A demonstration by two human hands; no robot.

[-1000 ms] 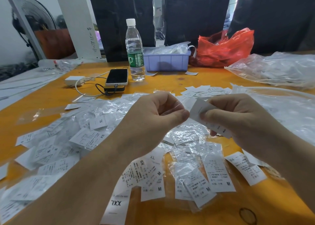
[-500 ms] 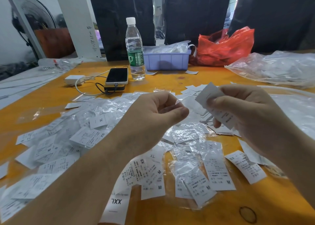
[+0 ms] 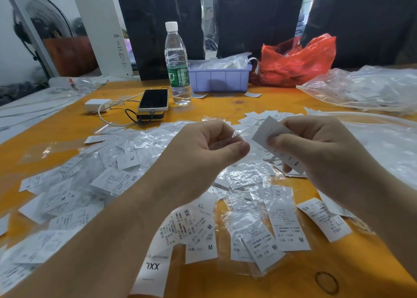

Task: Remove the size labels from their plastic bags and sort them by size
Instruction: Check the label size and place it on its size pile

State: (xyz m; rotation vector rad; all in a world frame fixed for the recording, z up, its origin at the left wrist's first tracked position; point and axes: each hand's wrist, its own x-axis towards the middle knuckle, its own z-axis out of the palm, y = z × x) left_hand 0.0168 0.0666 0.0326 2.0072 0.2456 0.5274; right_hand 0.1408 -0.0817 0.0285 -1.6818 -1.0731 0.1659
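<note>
A white size label (image 3: 274, 140) is pinched between the thumb and curled fingers of the right hand (image 3: 316, 148), held above the orange table (image 3: 225, 104). Just beside it, the left hand (image 3: 203, 148) pinches a clear plastic bag (image 3: 235, 134). Loose labels (image 3: 286, 225) litter the table below.

Left hand (image 3: 203, 153) pinches with curled fingers, just left of the right hand (image 3: 316, 153), whose thumb presses over its curled fingers.
</note>
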